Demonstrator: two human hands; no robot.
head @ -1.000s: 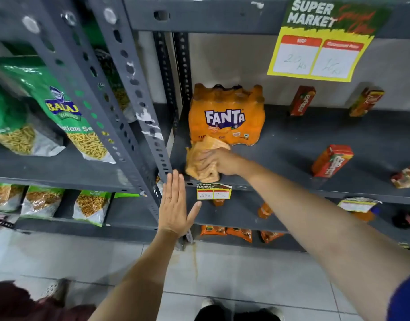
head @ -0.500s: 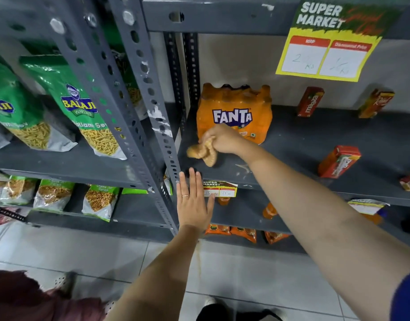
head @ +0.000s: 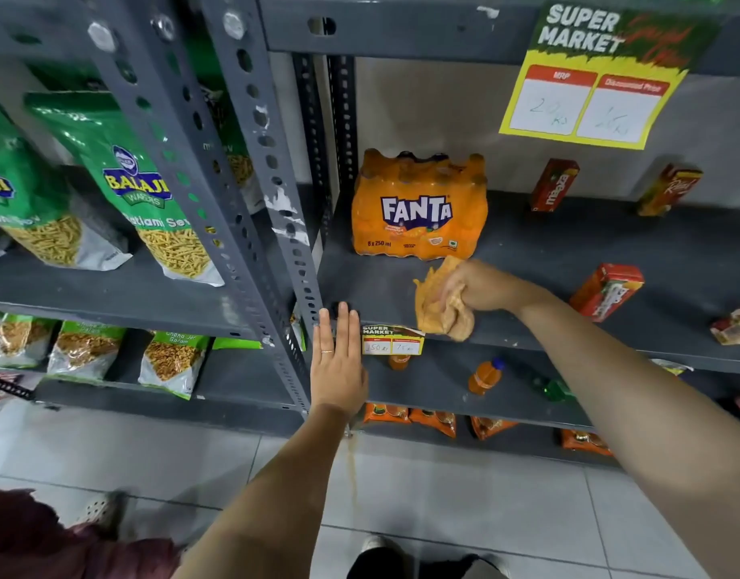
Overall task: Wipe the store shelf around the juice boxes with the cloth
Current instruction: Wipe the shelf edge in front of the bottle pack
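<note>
- Head view: a grey metal store shelf (head: 568,261) stands over a pale tiled floor (head: 443,495), with perforated uprights and a yellow price sign (head: 598,98) hanging from the tier above.
- The right hand (head: 481,286) is clenched around a bunched orange cloth (head: 441,305), pressed on the shelf close to its front edge.
- Just behind that grip sits an orange Fanta pack (head: 418,206); the cloth's upper corner reaches its lower right corner.
- The juice boxes lie away from the grip, to its right: a red one (head: 606,290) tilted near the forearm, another (head: 735,325) lying at the frame edge.
- Two more juice boxes stand upright at the back wall, a red one (head: 554,185) and a further one (head: 669,190).
- The left hand (head: 339,365) is flat, fingers straight and together, holding nothing, below and left of the grip, by the upright.
- A small price tag (head: 392,340) hangs on the shelf edge, just under the cloth.
- Green snack bags (head: 151,202) fill the neighbouring shelf, far left of the grip.
</note>
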